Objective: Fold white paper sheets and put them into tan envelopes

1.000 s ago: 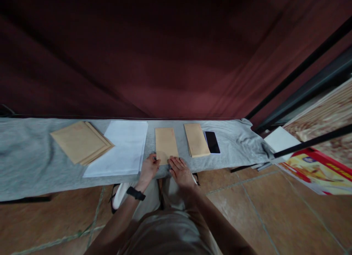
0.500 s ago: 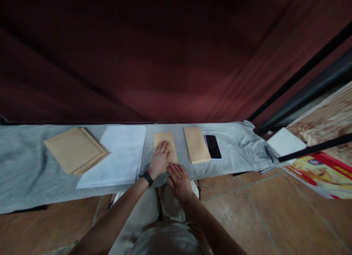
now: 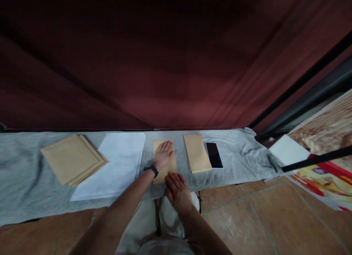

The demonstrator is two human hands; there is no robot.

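A brown paper envelope [image 3: 166,171] lies flat on the grey cloth, directly in front of me. My left hand [image 3: 162,154], with a dark band at the wrist, rests palm down over its upper half, fingers stretched out. At the envelope's lower right corner, my right hand [image 3: 178,191] lies with its fingers extended and fingertips on the paper's near edge. Just to the right is a small stack of similar brown envelopes [image 3: 197,153]. Against that stack sits a dark-screened phone [image 3: 213,155].
White paper sheets [image 3: 118,167] lie left of the envelope, partly under a pile of larger brown envelopes [image 3: 71,158]. Grey cloth [image 3: 233,152] covers the narrow surface. Dark red fabric [image 3: 165,82] hangs behind it. Black bars [image 3: 316,159] and a printed box [image 3: 324,178] stand at the right.
My left hand has slid up the envelope, its fingers now straighter. My right hand stays at the near edge. The whole scene sits slightly lower in view.
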